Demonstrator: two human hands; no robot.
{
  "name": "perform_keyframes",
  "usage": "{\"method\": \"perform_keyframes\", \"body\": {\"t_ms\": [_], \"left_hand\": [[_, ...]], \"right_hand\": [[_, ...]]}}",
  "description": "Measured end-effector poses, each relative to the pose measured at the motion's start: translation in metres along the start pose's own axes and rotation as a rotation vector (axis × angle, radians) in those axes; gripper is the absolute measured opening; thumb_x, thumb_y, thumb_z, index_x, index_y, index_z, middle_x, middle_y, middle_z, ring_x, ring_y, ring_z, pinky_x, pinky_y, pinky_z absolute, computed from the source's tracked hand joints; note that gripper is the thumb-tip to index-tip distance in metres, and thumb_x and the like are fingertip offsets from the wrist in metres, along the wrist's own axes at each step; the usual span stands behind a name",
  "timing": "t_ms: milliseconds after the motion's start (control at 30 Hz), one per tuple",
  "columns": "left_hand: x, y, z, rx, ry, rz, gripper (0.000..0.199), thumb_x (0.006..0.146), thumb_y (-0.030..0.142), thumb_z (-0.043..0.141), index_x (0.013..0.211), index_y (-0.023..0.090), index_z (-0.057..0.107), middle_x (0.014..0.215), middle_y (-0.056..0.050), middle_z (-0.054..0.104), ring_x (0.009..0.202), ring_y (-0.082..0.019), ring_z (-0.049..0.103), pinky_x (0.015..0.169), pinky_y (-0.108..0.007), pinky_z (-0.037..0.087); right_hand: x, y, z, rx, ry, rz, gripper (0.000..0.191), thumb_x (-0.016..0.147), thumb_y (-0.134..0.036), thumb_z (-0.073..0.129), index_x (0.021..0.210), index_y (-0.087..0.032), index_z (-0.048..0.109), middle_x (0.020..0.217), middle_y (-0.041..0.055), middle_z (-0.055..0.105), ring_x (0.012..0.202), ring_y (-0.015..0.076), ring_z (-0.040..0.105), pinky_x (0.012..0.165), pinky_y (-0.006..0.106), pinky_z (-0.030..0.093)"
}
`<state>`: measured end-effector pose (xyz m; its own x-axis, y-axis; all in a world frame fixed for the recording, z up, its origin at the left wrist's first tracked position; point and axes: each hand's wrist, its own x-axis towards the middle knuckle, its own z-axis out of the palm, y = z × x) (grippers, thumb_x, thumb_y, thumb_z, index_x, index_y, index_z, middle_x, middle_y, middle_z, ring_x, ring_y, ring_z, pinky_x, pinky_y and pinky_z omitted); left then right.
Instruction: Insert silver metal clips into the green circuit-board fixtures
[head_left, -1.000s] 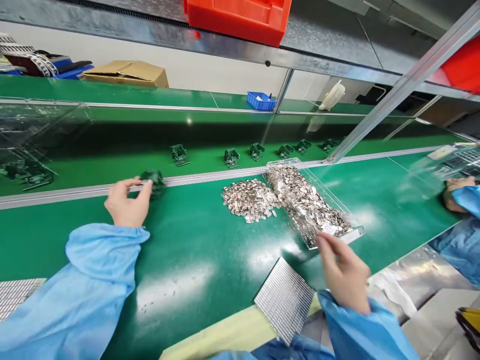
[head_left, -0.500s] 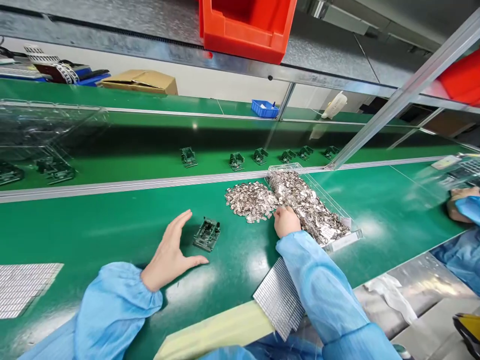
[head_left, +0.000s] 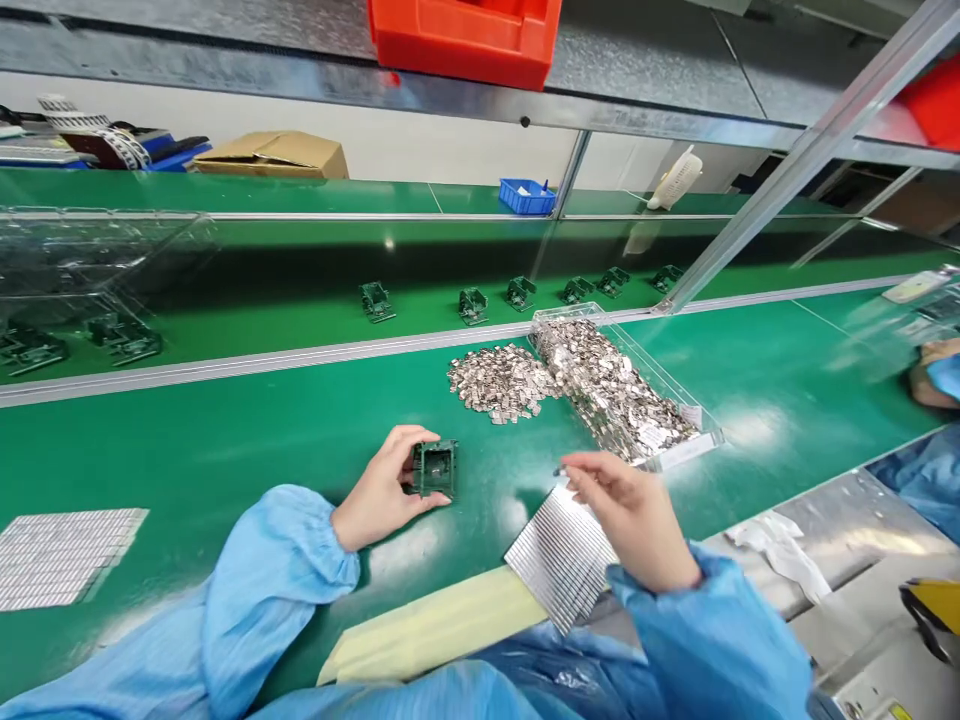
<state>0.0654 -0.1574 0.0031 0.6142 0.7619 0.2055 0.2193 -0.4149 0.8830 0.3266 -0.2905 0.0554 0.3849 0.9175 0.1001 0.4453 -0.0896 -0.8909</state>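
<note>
My left hand grips a green circuit-board assembly by its edges, thumb below and fingers above, with its hollow frame facing me. My right hand pinches a tiny dark piece between thumb and fingertips; its exact kind is too small to make out. Just under the right hand lies a sheet of silvery strips. Beyond both hands sits a loose pile of small metal pieces, touching a clear plastic tray filled with similar metal pieces.
Several circuit-board assemblies stand on the green strip behind the metal rail. Clear trays are at left, above another striped sheet. A red bin rests on the overhead shelf. At far right is another person's hand.
My left hand has closed on the circuit-board assembly and turned it up toward me. My right hand has left the metal pile and come nearer, holding a tiny piece.
</note>
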Motion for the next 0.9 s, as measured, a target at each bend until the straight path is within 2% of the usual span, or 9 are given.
{"method": "perform_keyframes", "body": {"t_ms": [67, 133, 233, 300, 500, 633, 900], "left_hand": [[-0.004, 0.015, 0.028, -0.185, -0.011, -0.016, 0.056, 0.068, 0.038, 0.081, 0.114, 0.023, 0.053, 0.126, -0.012, 0.051, 0.105, -0.024, 0.061, 0.075, -0.032, 0.059], [-0.009, 0.030, 0.054, -0.335, -0.061, -0.052, 0.054, 0.068, 0.034, 0.081, 0.112, 0.023, 0.050, 0.116, -0.009, 0.058, 0.097, -0.021, 0.064, 0.075, -0.030, 0.058], [-0.017, 0.046, 0.082, -0.488, -0.176, -0.142, 0.053, 0.069, 0.027, 0.080, 0.112, 0.023, 0.048, 0.095, -0.002, 0.063, 0.081, -0.015, 0.064, 0.070, -0.025, 0.056], [-0.022, 0.051, 0.091, -0.537, -0.234, -0.179, 0.051, 0.070, 0.024, 0.078, 0.112, 0.023, 0.048, 0.092, 0.000, 0.063, 0.079, -0.014, 0.064, 0.068, -0.023, 0.054], [-0.029, 0.049, 0.094, -0.518, -0.311, -0.187, 0.045, 0.077, 0.021, 0.070, 0.117, 0.023, 0.048, 0.095, -0.001, 0.062, 0.080, -0.012, 0.061, 0.071, -0.021, 0.052], [-0.030, 0.047, 0.092, -0.470, -0.333, -0.174, 0.045, 0.079, 0.021, 0.068, 0.119, 0.023, 0.047, 0.093, -0.001, 0.060, 0.078, -0.012, 0.059, 0.068, -0.021, 0.049], [-0.030, 0.043, 0.090, -0.478, -0.378, -0.190, 0.049, 0.079, 0.025, 0.069, 0.122, 0.022, 0.045, 0.092, -0.002, 0.061, 0.075, -0.013, 0.060, 0.067, -0.023, 0.049]], "right_hand": [[-0.035, -0.006, 0.006, 0.114, 0.081, -0.018, 0.017, 0.084, -0.036, 0.066, 0.087, -0.021, 0.073, 0.081, 0.0051, 0.070, 0.072, 0.0187, 0.065, 0.060, 0.029, 0.054], [-0.063, -0.007, 0.017, 0.195, 0.176, 0.041, 0.014, 0.081, -0.034, 0.069, 0.082, -0.021, 0.073, 0.080, 0.0049, 0.069, 0.071, 0.0184, 0.064, 0.058, 0.028, 0.052], [-0.086, -0.003, 0.033, 0.334, 0.322, 0.195, 0.016, 0.077, -0.034, 0.073, 0.085, -0.020, 0.070, 0.074, 0.0030, 0.067, 0.065, 0.0165, 0.061, 0.057, 0.027, 0.050], [-0.092, -0.001, 0.041, 0.398, 0.374, 0.255, 0.022, 0.075, -0.034, 0.075, 0.090, -0.020, 0.068, 0.072, 0.0022, 0.067, 0.064, 0.0158, 0.061, 0.059, 0.027, 0.050], [-0.092, -0.002, 0.059, 0.491, 0.370, 0.315, 0.031, 0.070, -0.032, 0.077, 0.093, -0.020, 0.059, 0.068, 0.0002, 0.067, 0.055, 0.0128, 0.055, 0.052, 0.024, 0.044], [-0.091, -0.002, 0.068, 0.452, 0.381, 0.337, 0.031, 0.069, -0.027, 0.076, 0.092, -0.020, 0.056, 0.066, -0.0018, 0.065, 0.057, 0.0133, 0.055, 0.055, 0.024, 0.043], [-0.092, -0.002, 0.069, 0.436, 0.321, 0.349, 0.033, 0.071, -0.027, 0.072, 0.097, -0.021, 0.052, 0.065, -0.0027, 0.064, 0.060, 0.0143, 0.054, 0.060, 0.027, 0.043]]}}
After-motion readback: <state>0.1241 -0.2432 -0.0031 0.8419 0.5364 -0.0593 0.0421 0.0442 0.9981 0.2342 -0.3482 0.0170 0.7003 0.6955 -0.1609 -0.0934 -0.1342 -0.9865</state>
